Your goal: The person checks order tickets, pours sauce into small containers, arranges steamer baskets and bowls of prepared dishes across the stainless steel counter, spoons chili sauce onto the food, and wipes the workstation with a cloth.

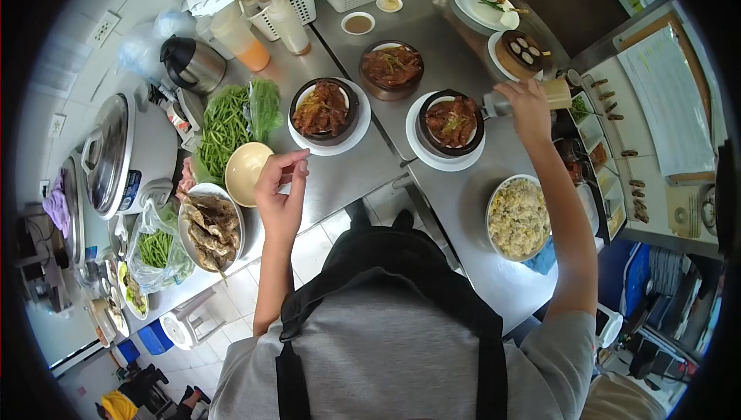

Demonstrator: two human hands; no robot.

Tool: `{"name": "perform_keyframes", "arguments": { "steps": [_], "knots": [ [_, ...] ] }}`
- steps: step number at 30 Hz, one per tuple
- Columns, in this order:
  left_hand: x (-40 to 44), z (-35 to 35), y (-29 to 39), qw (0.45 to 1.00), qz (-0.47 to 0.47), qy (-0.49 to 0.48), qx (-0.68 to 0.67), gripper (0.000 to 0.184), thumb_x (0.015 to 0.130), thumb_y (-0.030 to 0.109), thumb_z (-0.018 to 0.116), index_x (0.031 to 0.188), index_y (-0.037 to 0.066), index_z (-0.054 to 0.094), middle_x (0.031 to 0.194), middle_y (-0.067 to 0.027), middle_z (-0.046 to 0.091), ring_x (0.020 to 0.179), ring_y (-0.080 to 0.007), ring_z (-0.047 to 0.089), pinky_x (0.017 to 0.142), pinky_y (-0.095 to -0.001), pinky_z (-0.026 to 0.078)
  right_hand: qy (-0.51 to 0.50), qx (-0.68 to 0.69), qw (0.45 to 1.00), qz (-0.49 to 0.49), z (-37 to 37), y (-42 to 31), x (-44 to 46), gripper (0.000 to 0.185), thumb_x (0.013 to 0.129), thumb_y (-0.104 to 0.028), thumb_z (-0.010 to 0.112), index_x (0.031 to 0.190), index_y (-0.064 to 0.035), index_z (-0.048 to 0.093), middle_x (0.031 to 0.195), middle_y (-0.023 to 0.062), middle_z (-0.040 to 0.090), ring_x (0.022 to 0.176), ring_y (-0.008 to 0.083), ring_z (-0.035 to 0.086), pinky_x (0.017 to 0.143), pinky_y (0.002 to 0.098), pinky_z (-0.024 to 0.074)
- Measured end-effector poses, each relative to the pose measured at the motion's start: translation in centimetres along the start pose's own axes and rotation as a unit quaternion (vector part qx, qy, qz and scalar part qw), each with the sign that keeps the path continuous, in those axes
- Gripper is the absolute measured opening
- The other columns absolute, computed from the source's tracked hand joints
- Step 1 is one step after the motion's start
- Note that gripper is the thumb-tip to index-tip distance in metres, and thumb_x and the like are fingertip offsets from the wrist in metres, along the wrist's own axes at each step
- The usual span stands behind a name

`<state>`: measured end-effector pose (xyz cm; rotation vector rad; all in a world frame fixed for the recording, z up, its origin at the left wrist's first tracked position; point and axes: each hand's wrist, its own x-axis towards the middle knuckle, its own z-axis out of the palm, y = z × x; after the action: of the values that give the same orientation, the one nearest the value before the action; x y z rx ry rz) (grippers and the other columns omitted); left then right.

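My right hand point(526, 103) is wrapped round a squeeze bottle point(557, 95) with tan contents. The bottle lies on its side in the air, nozzle end towards a dark pot point(451, 123) of glazed brown meat on a white plate point(445, 162). My left hand point(279, 191) holds nothing; its fingers are loosely bent and apart. It is beside a cream bowl point(248, 174) at the counter's front edge. Another dark pot of the same meat point(324, 109) stands on a white plate just beyond it. A third pot point(392, 69) stands farther back.
On the left are green beans point(224, 128), a bowl of fried fish point(210, 227), a steel kettle point(192, 64) and a large cooker point(127, 156). Fried rice point(519, 218) fills a bowl on the right. A small bamboo steamer point(520, 53) and a sauce dish point(357, 24) stand behind.
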<state>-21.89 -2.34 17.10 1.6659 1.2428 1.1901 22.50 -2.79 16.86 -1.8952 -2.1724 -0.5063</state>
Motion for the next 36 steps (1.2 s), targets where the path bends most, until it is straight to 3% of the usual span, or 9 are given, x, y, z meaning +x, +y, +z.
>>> {"name": "perform_keyframes", "arguments": {
  "steps": [10,18,21,26,28,29,31,34,36],
  "knots": [
    [-0.6,-2.2,-1.1,0.998,-0.042,0.043,0.024,0.013,0.091,0.006,0.063,0.102,0.003,0.067,0.089,-0.0032,0.062,0.075,-0.0098,0.062,0.068,-0.0225,0.051,-0.042,0.036,0.998,0.041,-1.1,1.2,-0.7,0.053,0.063,0.006,0.064,0.112,-0.0133,0.065,0.112,0.0063,0.066,0.106,0.0314,0.055,0.095,0.0402,0.0433],
    [1.5,-5.5,-2.3,0.996,-0.034,0.077,0.019,0.012,0.092,0.006,0.061,0.102,0.003,0.068,0.092,-0.0039,0.063,0.077,-0.0105,0.063,0.069,-0.0231,0.051,0.065,0.430,0.893,0.114,2.8,-7.2,12.8,0.073,0.060,-0.013,0.083,0.126,-0.0136,0.054,0.111,0.0133,0.065,0.111,0.0317,0.058,0.095,0.0390,0.0461],
    [2.7,-7.0,-2.6,0.995,-0.031,0.079,0.048,0.014,0.093,0.007,0.062,0.105,0.000,0.064,0.095,-0.0037,0.064,0.081,-0.0108,0.064,0.075,-0.0251,0.054,0.020,0.430,0.897,0.105,1.6,-16.2,19.5,0.073,0.063,-0.020,0.086,0.126,-0.0083,0.051,0.113,0.0188,0.065,0.106,0.0346,0.063,0.092,0.0412,0.0494],
    [4.0,-8.4,-3.9,0.994,-0.021,0.107,0.014,0.013,0.092,0.002,0.059,0.104,-0.001,0.065,0.094,-0.0076,0.062,0.081,-0.0131,0.064,0.071,-0.0244,0.052,-0.006,0.527,0.843,0.110,11.8,-27.4,26.5,0.077,0.060,-0.022,0.088,0.124,-0.0042,0.049,0.114,0.0190,0.063,0.106,0.0341,0.062,0.092,0.0407,0.0491],
    [4.4,-8.7,-5.3,0.994,-0.035,0.108,-0.006,0.014,0.092,0.001,0.058,0.106,-0.001,0.063,0.095,-0.0073,0.062,0.082,-0.0128,0.064,0.072,-0.0241,0.053,-0.003,0.474,0.874,0.106,15.8,-29.9,27.1,0.083,0.058,-0.031,0.087,0.127,-0.0069,0.047,0.108,0.0192,0.064,0.097,0.0362,0.065,0.085,0.0423,0.0530],
    [4.6,-8.8,-5.7,0.993,-0.053,0.108,-0.005,0.014,0.093,0.001,0.058,0.106,-0.002,0.063,0.096,-0.0069,0.061,0.081,-0.0124,0.063,0.072,-0.0239,0.053,-0.040,0.519,0.837,0.171,16.4,-30.8,27.0,0.085,0.056,-0.032,0.087,0.126,-0.0075,0.047,0.112,0.0195,0.062,0.106,0.0353,0.061,0.093,0.0427,0.0486],
    [5.1,-8.7,-6.5,0.992,-0.050,0.112,-0.021,0.013,0.093,0.002,0.058,0.104,-0.002,0.063,0.095,-0.0057,0.061,0.079,-0.0111,0.061,0.071,-0.0230,0.052,0.030,0.523,0.838,0.151,18.5,-31.5,27.0,0.085,0.056,-0.031,0.087,0.127,-0.0078,0.046,0.117,0.0191,0.060,0.113,0.0347,0.057,0.102,0.0435,0.0417],
    [5.8,-8.1,-7.0,0.995,-0.060,0.073,-0.030,0.015,0.094,0.006,0.059,0.106,-0.001,0.062,0.095,-0.0048,0.061,0.078,-0.0100,0.058,0.072,-0.0229,0.049,0.049,0.476,0.868,0.133,16.5,-29.8,24.6,0.090,0.065,-0.025,0.084,0.139,-0.0052,0.037,0.117,0.0238,0.059,0.111,0.0392,0.057,0.100,0.0436,0.0429],
    [6.6,-6.7,-7.0,0.996,-0.047,0.052,-0.055,0.014,0.094,0.005,0.059,0.106,-0.001,0.061,0.095,-0.0052,0.061,0.079,-0.0099,0.058,0.072,-0.0228,0.048,0.106,0.487,0.856,0.139,13.1,-26.2,21.5,0.075,0.069,-0.024,0.082,0.133,-0.0065,0.046,0.114,0.0202,0.061,0.112,0.0369,0.056,0.101,0.0429,0.0422]
  ]
}}
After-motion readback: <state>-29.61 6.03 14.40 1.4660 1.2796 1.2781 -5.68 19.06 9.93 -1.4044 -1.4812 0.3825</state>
